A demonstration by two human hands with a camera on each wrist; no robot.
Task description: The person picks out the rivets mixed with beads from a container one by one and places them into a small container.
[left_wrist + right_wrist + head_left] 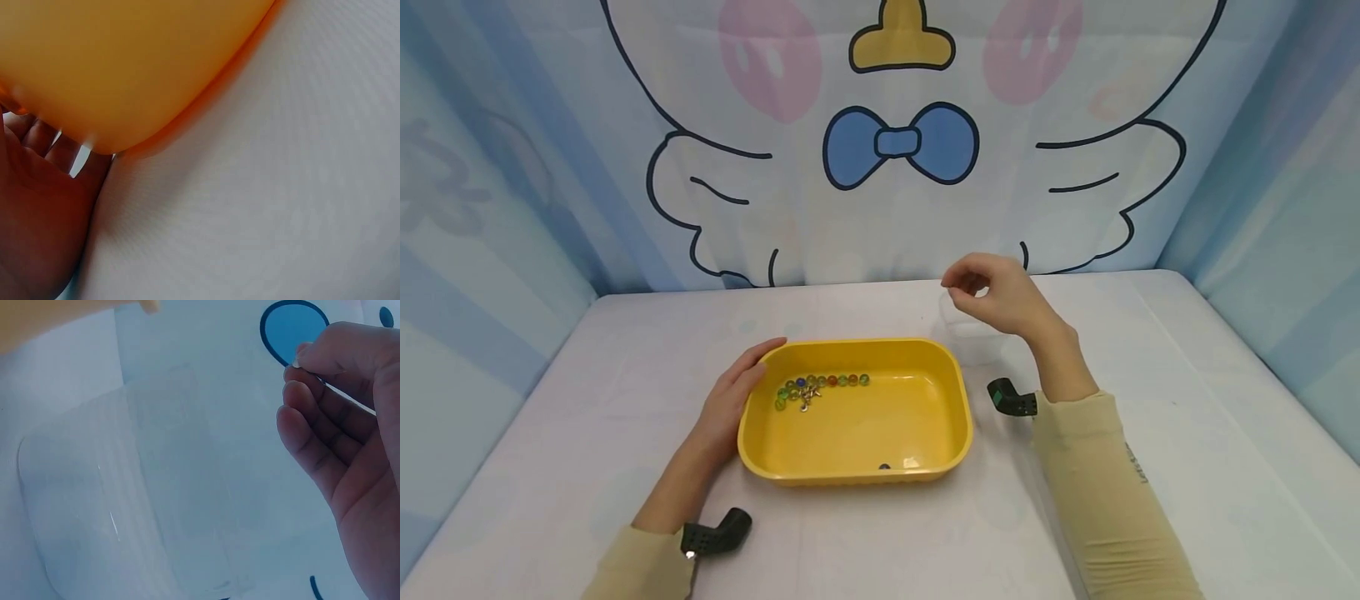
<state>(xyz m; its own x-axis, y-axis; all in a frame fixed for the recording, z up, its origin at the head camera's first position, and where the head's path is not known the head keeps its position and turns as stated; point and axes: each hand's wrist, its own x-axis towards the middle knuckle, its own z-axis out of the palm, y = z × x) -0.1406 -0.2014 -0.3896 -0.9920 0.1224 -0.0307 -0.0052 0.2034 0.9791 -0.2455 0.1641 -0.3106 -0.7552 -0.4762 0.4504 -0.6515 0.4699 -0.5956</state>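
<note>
A yellow tray sits on the table, with several glass marbles and small metallic charms near its back left. One dark marble lies at the front wall. My left hand holds the tray at its back left corner; the left wrist view shows fingers against the tray's outer wall. Raised behind the tray on the right, my right hand has thumb and fingertips together. A small whitish bit shows at those tips, too small to identify. Below this hand stands a clear plastic container.
A pale cloth covers the table. Behind it hangs a printed curtain with a blue bow, and further cloth walls close in both sides. Black wrist cameras stick out from both sleeves.
</note>
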